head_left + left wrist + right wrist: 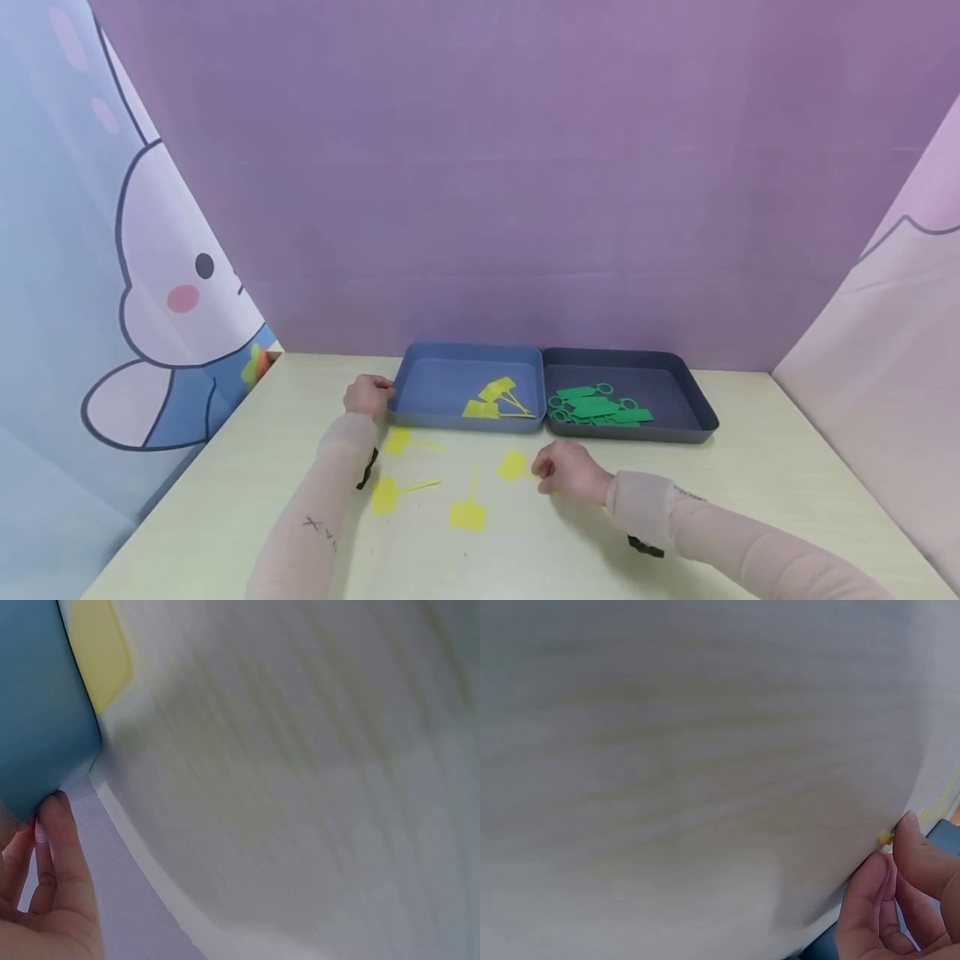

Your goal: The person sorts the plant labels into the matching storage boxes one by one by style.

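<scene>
In the head view we look forward and down from above the near side of the bench, far enough back to frame the left grip, right grip, blue tray, dark tray and purple wall.

In each wrist view we face the bench obliquely at close range; its surface fills most of the frame. The left grip sits lower left, the right grip lower right.

Head and left wrist views share the blue tray's left end; head and right wrist views share the right grip.
</scene>
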Motion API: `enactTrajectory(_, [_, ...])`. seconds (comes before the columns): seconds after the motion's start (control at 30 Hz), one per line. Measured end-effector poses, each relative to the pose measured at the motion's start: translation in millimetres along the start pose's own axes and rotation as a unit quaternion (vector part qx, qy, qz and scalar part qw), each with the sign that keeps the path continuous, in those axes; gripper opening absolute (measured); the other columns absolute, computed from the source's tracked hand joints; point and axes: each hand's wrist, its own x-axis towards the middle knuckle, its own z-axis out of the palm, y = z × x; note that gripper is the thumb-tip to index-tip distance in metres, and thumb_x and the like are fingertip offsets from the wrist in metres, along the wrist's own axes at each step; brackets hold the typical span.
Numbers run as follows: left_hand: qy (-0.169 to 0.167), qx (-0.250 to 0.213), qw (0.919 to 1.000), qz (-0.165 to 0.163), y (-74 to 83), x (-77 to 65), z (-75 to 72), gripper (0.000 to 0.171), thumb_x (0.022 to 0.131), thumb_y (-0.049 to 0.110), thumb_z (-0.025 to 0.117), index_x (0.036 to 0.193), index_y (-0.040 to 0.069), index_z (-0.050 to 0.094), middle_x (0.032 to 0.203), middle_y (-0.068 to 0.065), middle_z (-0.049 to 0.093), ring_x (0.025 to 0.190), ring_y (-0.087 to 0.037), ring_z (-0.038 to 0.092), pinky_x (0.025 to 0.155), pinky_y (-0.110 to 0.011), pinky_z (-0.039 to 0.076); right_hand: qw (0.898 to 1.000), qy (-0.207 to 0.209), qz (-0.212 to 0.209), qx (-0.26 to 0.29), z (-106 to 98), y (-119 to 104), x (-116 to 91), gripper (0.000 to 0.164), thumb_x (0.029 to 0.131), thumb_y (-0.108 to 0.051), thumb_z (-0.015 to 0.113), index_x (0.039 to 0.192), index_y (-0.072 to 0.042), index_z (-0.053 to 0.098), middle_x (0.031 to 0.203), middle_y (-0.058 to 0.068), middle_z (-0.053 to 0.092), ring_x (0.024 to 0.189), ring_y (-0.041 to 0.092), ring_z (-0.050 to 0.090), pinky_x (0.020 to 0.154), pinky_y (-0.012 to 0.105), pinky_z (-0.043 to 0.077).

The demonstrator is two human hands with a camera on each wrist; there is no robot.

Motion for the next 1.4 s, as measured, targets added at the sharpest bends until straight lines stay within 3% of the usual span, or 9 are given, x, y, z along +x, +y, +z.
enactTrajectory(0.33, [0.007, -0.001, 1.0, 0.005, -1.5, -0.5, 2.2, 0.026, 0.086, 0.02, 0.061, 0.107, 0.005, 0.069, 0.104, -0.013, 0.068, 0.097, -0.033, 0.06, 0.09, -0.047, 0.042, 1.0, 0.009, 0.003, -0.009, -2.1, 0.8, 0.4, 0.012, 0.066, -0.001, 0.077, 0.074, -0.006, 0.07, 0.066, -0.003, 0.065, 0.062, 0.006, 0.054, 0.064, 0.025, 0.046])
enactTrajectory(0.57, [0.007, -0.004, 1.0, 0.004, -0.9, -1.7, 2.4, 0.026, 0.086, 0.019, 0.061, 0.106, 0.005, 0.069, 0.105, -0.014, 0.068, 0.098, -0.034, 0.06, 0.091, -0.048, 0.042, 1.0, -0.02, 0.008, 0.015, -1.3, 2.9, 2.0, 0.011, 0.069, 0.001, 0.073, 0.078, -0.005, 0.07, 0.071, -0.001, 0.066, 0.065, 0.006, 0.056, 0.063, 0.022, 0.047])
enactTrajectory(0.9, [0.01, -0.012, 0.9999, -0.004, 1.2, -3.8, 1.8, 0.025, 0.086, 0.017, 0.06, 0.106, 0.005, 0.069, 0.11, -0.015, 0.066, 0.1, -0.034, 0.059, 0.092, -0.048, 0.041, 0.998, -0.061, -0.02, 0.023, -4.6, 3.6, 2.7, 0.01, 0.071, 0.002, 0.07, 0.079, -0.005, 0.069, 0.075, -0.001, 0.066, 0.067, 0.006, 0.054, 0.063, 0.021, 0.046])
enactTrajectory(1.4, [0.01, -0.014, 0.9998, -0.007, 4.1, -5.4, 0.9, 0.025, 0.087, 0.017, 0.06, 0.107, 0.004, 0.068, 0.11, -0.016, 0.065, 0.101, -0.034, 0.059, 0.092, -0.048, 0.042, 0.998, -0.055, -0.03, 0.025, -13.4, -1.5, 5.5, 0.012, 0.071, 0.002, 0.069, 0.082, -0.003, 0.069, 0.077, 0.002, 0.067, 0.068, 0.006, 0.056, 0.062, 0.02, 0.048])
